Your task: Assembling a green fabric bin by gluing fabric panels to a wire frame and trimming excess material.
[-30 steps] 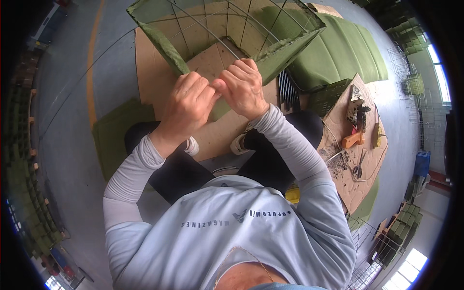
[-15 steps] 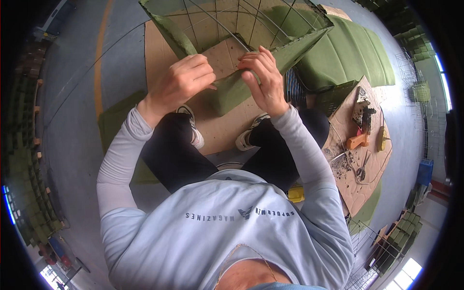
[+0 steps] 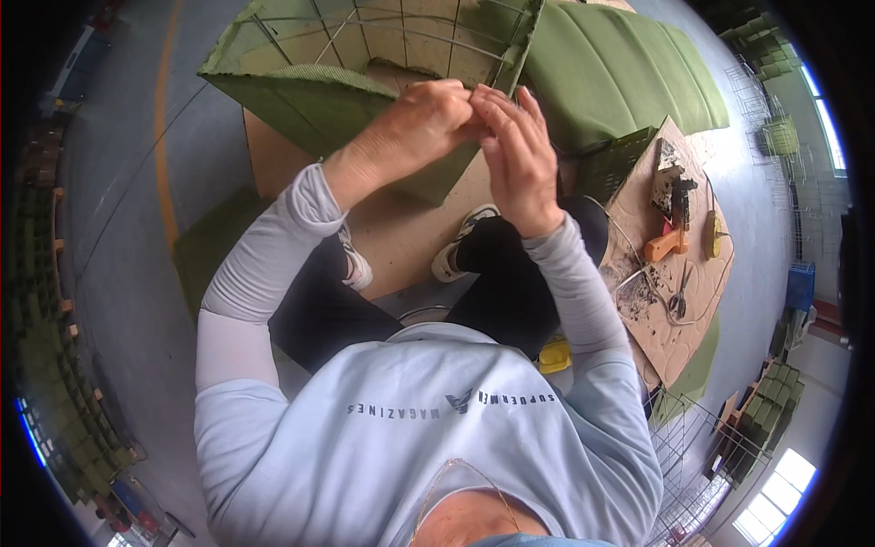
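The left hand [image 3: 421,120] is curled (anything it pinches is hidden), the right hand [image 3: 524,155] loosely spread beside it, both over the green box [image 3: 305,105], set on cardboard [image 3: 392,239] before the shoes [image 3: 358,272], probably for cleanliness and reach.

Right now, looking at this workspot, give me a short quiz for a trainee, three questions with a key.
1. True or false: the left hand and right hand are held far apart.
2. Which tool lies below the orange handle in the picture, on the cardboard: A hammer, B scissors, C ruler?
3. Fill in: the fabric panel nearest the left hand is ____ in colour.

Key: 1 false, they are close together; 2 B; 3 green.
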A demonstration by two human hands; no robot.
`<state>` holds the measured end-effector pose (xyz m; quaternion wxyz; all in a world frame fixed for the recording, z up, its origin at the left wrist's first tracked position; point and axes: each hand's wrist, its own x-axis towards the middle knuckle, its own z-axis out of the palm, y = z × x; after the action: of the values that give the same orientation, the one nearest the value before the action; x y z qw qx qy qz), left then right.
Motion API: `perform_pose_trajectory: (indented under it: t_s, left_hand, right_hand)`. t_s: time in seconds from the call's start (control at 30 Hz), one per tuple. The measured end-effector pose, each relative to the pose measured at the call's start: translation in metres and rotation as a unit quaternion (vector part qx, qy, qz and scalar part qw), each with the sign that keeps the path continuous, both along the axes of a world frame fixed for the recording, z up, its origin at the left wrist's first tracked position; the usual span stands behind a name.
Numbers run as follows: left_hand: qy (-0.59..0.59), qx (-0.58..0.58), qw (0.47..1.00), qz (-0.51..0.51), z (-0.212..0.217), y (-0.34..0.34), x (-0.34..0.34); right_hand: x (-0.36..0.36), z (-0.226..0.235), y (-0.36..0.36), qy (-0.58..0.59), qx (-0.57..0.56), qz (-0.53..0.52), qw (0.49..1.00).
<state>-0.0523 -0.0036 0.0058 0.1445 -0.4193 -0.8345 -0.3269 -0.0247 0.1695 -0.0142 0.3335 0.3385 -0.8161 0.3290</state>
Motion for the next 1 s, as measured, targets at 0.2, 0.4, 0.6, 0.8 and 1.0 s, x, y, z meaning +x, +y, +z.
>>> perform_pose_trajectory:
  t_s: [0.2, 0.4, 0.6, 0.8, 1.0]
  left_hand:
    - [0.227, 0.041, 0.965, 0.124, 0.000, -0.041, 0.022]
    - [0.163, -0.001, 0.985, 0.058, -0.013, -0.045, 0.003]
    - [-0.042, -0.007, 0.999, -0.002, 0.006, -0.037, -0.026]
    - [-0.100, -0.003, 0.991, 0.093, 0.005, 0.010, -0.005]
    - [-0.099, 0.032, 0.987, 0.123, 0.011, -0.004, -0.019]
  right_hand:
    - [-0.011, -0.013, -0.014, 0.069, 0.081, -0.026, 0.994]
    - [-0.021, 0.010, 0.001, -0.016, 0.131, 0.039, 0.991]
    - [-0.051, 0.024, 0.021, -0.083, 0.175, 0.175, 0.965]
    - [-0.049, 0.033, 0.054, -0.141, 0.190, 0.173, 0.956]
    - [-0.053, 0.026, 0.031, -0.125, 0.226, 0.084, 0.963]
